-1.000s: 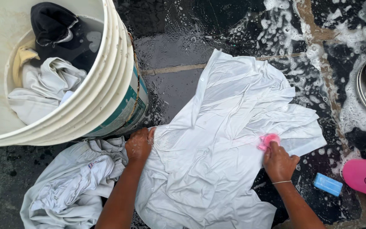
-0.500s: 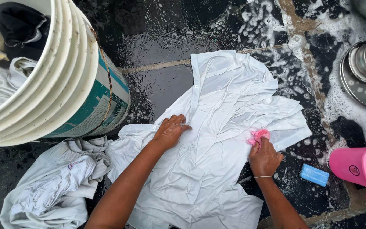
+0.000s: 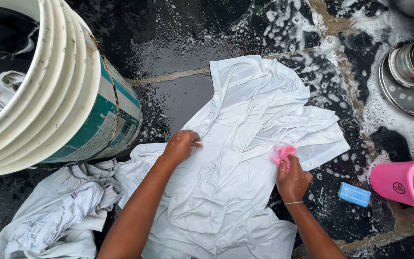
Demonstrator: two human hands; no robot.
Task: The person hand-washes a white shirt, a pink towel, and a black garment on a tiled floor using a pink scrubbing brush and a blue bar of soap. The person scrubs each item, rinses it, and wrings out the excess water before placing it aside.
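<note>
Head view, looking straight down: I see a white shirt [image 3: 245, 158] spread flat on the wet, soapy dark floor [image 3: 178, 52], collar toward the top of the frame. My left hand [image 3: 182, 145] comes in from the bottom along a nearly straight forearm, angled up and to the right, and rests on the shirt near its button placket; the fingers are curled loosely inward with the knuckles up, pressing the cloth down, not clearly pinching anything. My right hand [image 3: 292, 181] reaches in from the lower right, wrist bent slightly, with a thin bangle at the wrist. Its fingers are closed around a small pink scrubber [image 3: 283, 154], which sits against the shirt's right side near the edge.

A large white bucket [image 3: 73, 96] holding clothes stands to the left, just beside the shirt's lower corner. A crumpled heap of white clothes [image 3: 58, 216] lies below it, touching the shirt. A blue soap bar [image 3: 354, 194] lies on the floor right of my right hand, near a pink jug [image 3: 403, 182]. Steel vessels [image 3: 408, 76] sit at the upper right.
</note>
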